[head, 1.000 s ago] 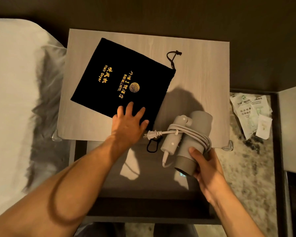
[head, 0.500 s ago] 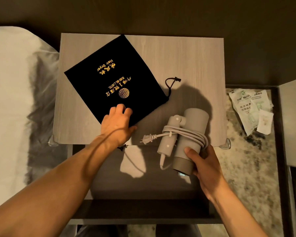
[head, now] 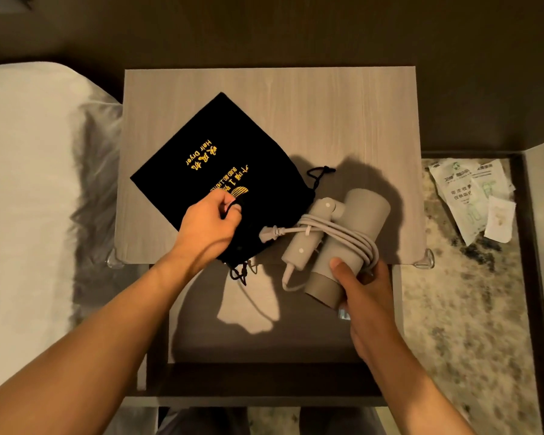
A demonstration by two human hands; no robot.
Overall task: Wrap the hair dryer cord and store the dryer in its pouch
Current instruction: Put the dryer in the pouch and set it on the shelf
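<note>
Nearest the camera, the right hand gripped the rear end of a grey dryer, its handle folded alongside the barrel and its cord wound around both, the plug sticking out toward the left. Just beyond, the left hand was closed in a pinch on the near edge of a black pouch, which lay flat on a pale wooden table, its near corner overhanging the front edge. Gold lettering on the pouch, seen upside down, read "Hair Dryer", with Chinese characters and a hotel line too small to read. A knotted drawstring trailed from the pouch's right side; another dangled below the table edge. To the right, white packets with green print, illegible, lay on a mottled surface. At left lay white bedding.
</note>
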